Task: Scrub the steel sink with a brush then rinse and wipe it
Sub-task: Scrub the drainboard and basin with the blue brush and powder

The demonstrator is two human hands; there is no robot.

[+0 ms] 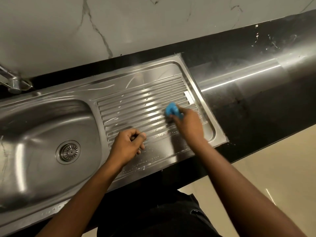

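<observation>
Two hands lie on the ribbed drainboard (136, 106) of the steel sink (109, 86): fingers of the right hand (189, 124) grip a blue brush (171, 109) that presses the ribs just beyond their tips, near the counter (239, 93), while fingers of the left hand (127, 144) curl on nothing, resting beside the basin (34, 130).

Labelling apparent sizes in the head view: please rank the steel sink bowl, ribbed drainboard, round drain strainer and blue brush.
1-2. Oval steel sink bowl and ribbed steel drainboard: look alike; bowl cropped.
3. Round drain strainer.
4. Blue brush, partly hidden by the right hand.
</observation>
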